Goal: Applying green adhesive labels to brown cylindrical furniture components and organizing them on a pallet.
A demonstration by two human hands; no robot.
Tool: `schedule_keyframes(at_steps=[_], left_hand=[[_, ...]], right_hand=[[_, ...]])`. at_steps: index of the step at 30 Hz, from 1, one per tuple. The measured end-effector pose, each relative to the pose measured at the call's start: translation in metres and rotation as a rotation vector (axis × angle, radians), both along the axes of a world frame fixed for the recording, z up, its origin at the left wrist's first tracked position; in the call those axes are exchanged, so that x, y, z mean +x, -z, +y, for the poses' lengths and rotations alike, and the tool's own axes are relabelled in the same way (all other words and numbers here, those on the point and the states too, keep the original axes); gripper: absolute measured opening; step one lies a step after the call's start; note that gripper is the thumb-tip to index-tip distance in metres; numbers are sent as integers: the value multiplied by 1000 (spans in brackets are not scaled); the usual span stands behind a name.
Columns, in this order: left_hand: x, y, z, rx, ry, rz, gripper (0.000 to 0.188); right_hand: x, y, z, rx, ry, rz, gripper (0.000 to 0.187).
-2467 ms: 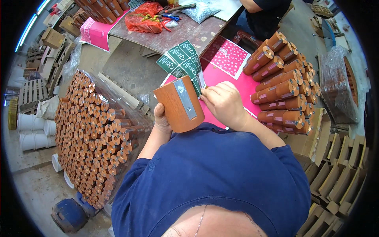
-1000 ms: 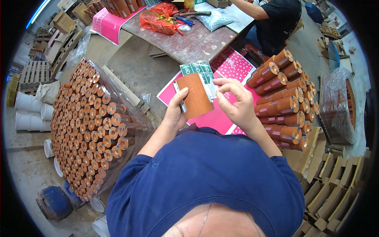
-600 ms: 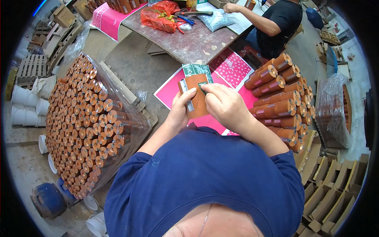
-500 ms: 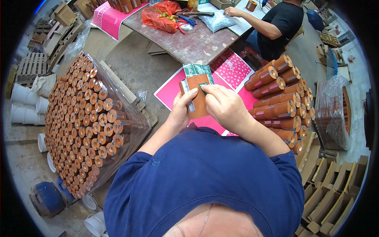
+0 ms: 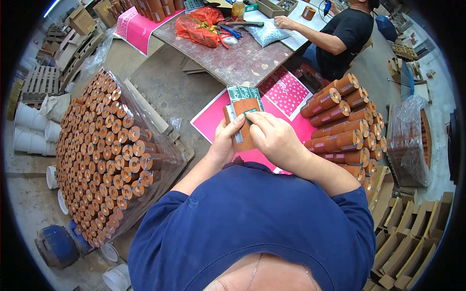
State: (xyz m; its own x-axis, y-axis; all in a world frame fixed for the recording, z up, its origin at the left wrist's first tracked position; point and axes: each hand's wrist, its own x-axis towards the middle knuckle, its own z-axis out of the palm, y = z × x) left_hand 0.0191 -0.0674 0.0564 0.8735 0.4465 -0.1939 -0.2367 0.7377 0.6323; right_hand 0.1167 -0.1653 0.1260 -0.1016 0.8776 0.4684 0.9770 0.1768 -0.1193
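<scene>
My left hand [image 5: 224,141] is closed around the left side of a brown, wood-coloured cylinder [image 5: 246,105], its thumb lying across the front. A silvery strip [image 5: 238,137] runs along the cylinder near that thumb. From the right, the bent fingers of my right hand [image 5: 277,137] pinch a small green label [image 5: 249,115] against the cylinder's face and hide part of it. A sheet of green labels [image 5: 241,92] with white lettering shows just beyond the cylinder's far end; whether a finger holds it is hidden.
Wrapped brown cylinders [image 5: 104,160] are stacked at left, more cylinders [image 5: 344,128] at right. Pink sheets [image 5: 208,119] lie ahead. A table [image 5: 228,60] holds a red bag [image 5: 199,29] and a silvery packet [image 5: 266,34]; a co-worker [image 5: 347,36] sits there. Cardboard dividers [image 5: 407,242] fill the lower right.
My right fingertips have closed in over the green label and cover more of it. Both hands and the cylinder sit slightly lower in the picture, while the view has tilted a little.
</scene>
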Motion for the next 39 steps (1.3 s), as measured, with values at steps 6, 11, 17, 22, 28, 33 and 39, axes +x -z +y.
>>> schedule_keyframes(at_steps=[6, 11, 17, 22, 28, 33, 39], left_hand=[[-7, -6, 0, -12, -49, 7, 33], [12, 14, 2, 72, -49, -16, 40], [-11, -5, 5, 179, -140, -26, 37], [-16, -10, 2, 225, -157, -41, 35], [-22, -11, -6, 245, -181, -17, 38], [-25, -8, 0, 243, -198, -20, 38], [-24, 6, 2, 81, -146, 17, 40]], right_hand=[[5, -3, 3, 45, -13, 162, 18], [29, -1, 0, 113, 217, 763, 22], [17, 11, 18, -94, 159, 1286, 18], [14, 11, 17, -163, 147, 1311, 13], [13, 19, 11, -150, 148, 1130, 8], [4, 9, 11, -193, 133, 1211, 8], [-1, 11, 6, 18, -22, 992, 9]])
